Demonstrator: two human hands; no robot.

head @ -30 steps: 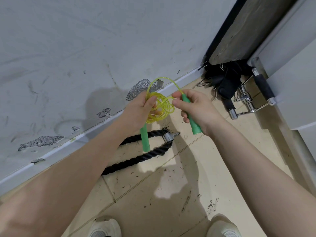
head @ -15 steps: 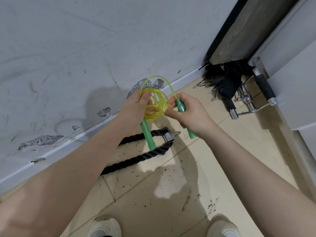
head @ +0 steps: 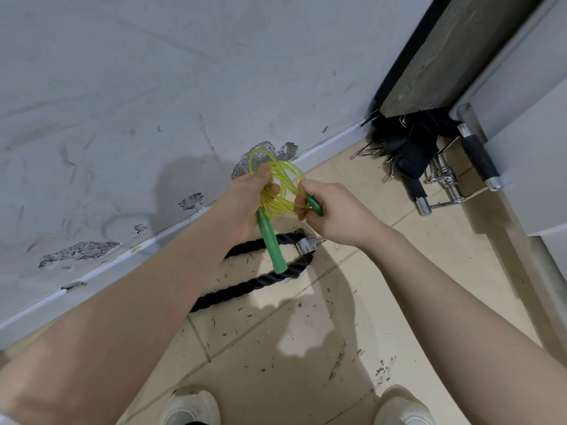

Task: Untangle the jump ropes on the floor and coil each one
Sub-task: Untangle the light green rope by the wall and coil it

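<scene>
Both hands hold one jump rope (head: pixel 280 191) in the air above the tiled floor (head: pixel 383 271), near the wall edge. The left hand (head: pixel 245 200) grips the yellow coils, a green handle (head: pixel 271 243) hanging below it. The right hand (head: pixel 334 210) pinches the second handle (head: pixel 315 205). A black rope (head: pixel 254 286) lies on the floor beneath.
</scene>
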